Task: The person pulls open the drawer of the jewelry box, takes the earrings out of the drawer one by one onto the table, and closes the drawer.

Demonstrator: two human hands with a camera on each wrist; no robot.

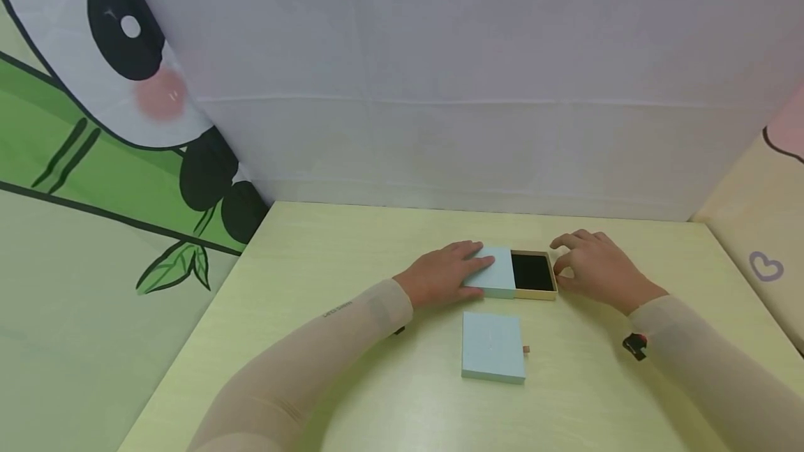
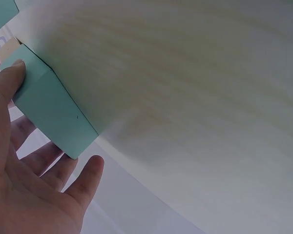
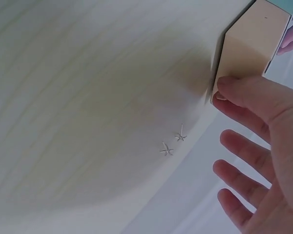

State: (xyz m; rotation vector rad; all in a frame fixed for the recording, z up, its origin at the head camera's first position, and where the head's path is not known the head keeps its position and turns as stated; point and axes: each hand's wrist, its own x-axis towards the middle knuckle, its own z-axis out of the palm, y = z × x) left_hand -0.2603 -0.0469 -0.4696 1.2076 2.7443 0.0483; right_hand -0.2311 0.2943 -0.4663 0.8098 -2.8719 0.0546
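A light blue slide-out box (image 1: 499, 274) lies on the table, its tan drawer (image 1: 535, 294) partly drawn out to the right. Black lining (image 1: 532, 272) shows inside the drawer. My left hand (image 1: 442, 274) grips the blue sleeve (image 2: 58, 107), thumb on its near side and fingers spread over the top and far side. At the drawer's outer end, my right hand (image 1: 593, 267) pinches with thumb and index finger, the other fingers spread; the pinched part is mostly hidden. Two small silver star-shaped stud earrings (image 3: 180, 137) lie on the table close to the right hand.
A second light blue box (image 1: 493, 347), closed, with a small brown pull tab (image 1: 526, 349) on its right side, lies nearer me. The pale wooden table (image 1: 377, 396) meets a white cloth backdrop (image 1: 452, 152) at the back. A printed panel (image 1: 94, 243) stands along the left.
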